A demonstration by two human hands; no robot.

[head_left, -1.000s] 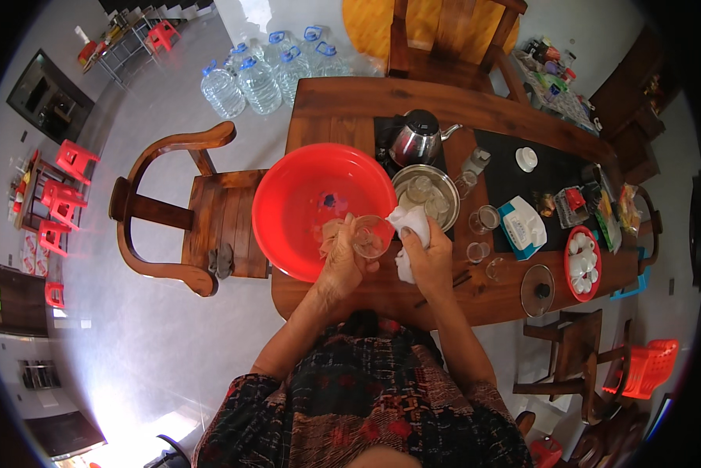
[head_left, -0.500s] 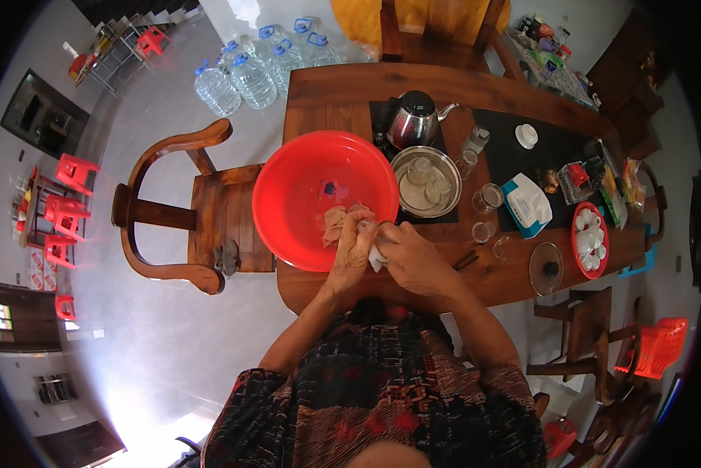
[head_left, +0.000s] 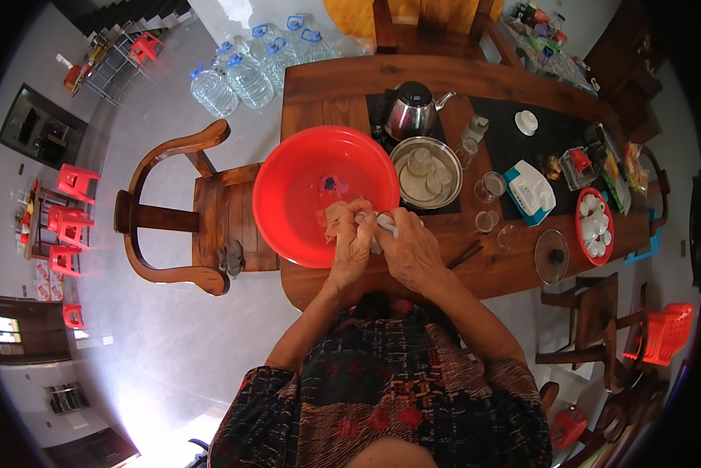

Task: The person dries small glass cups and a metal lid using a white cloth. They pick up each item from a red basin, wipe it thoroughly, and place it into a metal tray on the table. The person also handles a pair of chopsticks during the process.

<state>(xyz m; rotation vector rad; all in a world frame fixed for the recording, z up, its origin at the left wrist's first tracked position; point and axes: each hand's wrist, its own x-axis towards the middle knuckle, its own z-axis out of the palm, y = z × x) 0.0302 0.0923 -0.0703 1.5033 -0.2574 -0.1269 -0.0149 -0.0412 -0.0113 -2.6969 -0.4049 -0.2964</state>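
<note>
Hands since a second ago: on my feed the left hand [head_left: 353, 248] and the right hand [head_left: 406, 251] have come together; earlier they were apart, a clear drinking glass in the left one, a crumpled white cloth [head_left: 386, 224] in the right.
Left hand: fingers bent inward against the cloth; I cannot tell how tightly it closes or whether the glass is inside, as the fingers block my view.
Right hand: closed on the cloth, back of the hand turned up toward my camera.
White cloth: bunched between both hands, at the near right rim of a wide round red plastic basin [head_left: 284, 195].
Basin: resting on a brown polished wooden table [head_left: 327, 87], a dark blue and pink mark [head_left: 330, 184] on its floor.
Pot: just right of the basin I see a round steel pot [head_left: 410, 189] holding clear glasses [head_left: 420, 162]; a silver kettle with a black lid [head_left: 411, 118] stands behind it.
Table's right side: blue-and-white tissue box [head_left: 530, 189], round glass lid with a black knob [head_left: 551, 257], red oval tray [head_left: 579, 217] bearing white cups [head_left: 592, 226].
Floor: large clear water bottles with blue caps [head_left: 249, 80] stand beyond the table.
</note>
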